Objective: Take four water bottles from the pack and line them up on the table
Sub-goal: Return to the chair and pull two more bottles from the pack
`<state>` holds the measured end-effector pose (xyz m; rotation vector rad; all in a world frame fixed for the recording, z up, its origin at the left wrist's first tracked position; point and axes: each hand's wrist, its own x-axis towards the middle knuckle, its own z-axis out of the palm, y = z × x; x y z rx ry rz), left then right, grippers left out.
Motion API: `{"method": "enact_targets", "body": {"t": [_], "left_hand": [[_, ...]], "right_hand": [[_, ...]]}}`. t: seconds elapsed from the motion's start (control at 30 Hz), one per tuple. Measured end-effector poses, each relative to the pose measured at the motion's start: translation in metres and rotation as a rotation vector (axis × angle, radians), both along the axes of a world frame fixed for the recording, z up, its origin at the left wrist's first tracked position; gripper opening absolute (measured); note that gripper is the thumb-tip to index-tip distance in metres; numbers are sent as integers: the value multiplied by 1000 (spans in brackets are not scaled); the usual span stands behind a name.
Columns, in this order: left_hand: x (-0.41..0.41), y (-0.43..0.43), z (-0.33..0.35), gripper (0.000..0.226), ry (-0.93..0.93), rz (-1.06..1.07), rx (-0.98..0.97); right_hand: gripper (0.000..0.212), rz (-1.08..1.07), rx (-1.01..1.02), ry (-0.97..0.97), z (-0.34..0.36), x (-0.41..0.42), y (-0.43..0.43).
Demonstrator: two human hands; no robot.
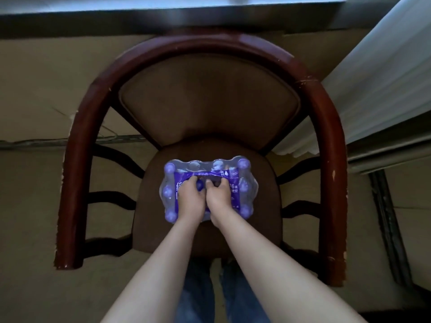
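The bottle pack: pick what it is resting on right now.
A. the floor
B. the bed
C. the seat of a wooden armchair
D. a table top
C. The bottle pack sits on the brown seat cushion of the armchair, inside its curved wooden frame, with the left hand and right hand digging their fingers into the plastic wrap on top.

We see a wooden armchair (310,94) with a brown padded seat (263,201); a shrink-wrapped pack of purple-capped water bottles (242,173) rests on that seat, near its middle.
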<state>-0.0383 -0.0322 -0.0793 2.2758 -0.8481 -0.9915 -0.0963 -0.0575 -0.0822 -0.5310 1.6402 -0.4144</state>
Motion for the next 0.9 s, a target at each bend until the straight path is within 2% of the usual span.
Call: {"method": "enact_targets", "body": {"t": [0.07, 0.17, 0.3, 0.43, 0.53, 0.6, 0.77, 0.9], "left_hand": [[4, 4, 0, 9, -73, -110, -10], [13, 11, 4, 18, -124, -280, -2], [15, 17, 18, 27, -154, -372, 24], [20, 22, 26, 30, -314, -522, 44], [25, 18, 30, 33, -385, -630, 64], [24, 14, 33, 30, -413, -641, 69], [27, 18, 36, 20, -362, -522, 37], [32, 16, 35, 20, -308, -441, 27]], "right_hand": [[19, -11, 13, -13, -2, 4, -3], [19, -66, 21, -22, -6, 10, -7], [12, -178, 4, 36, -9, 20, -12], [10, -72, -183, 309, -4, 29, -8], [12, 42, -216, 362, -5, 26, -8], [12, 91, -242, 399, -7, 24, -8], [8, -39, -298, 399, -11, 27, 5], [5, 23, -291, 385, -14, 27, -2]]}}
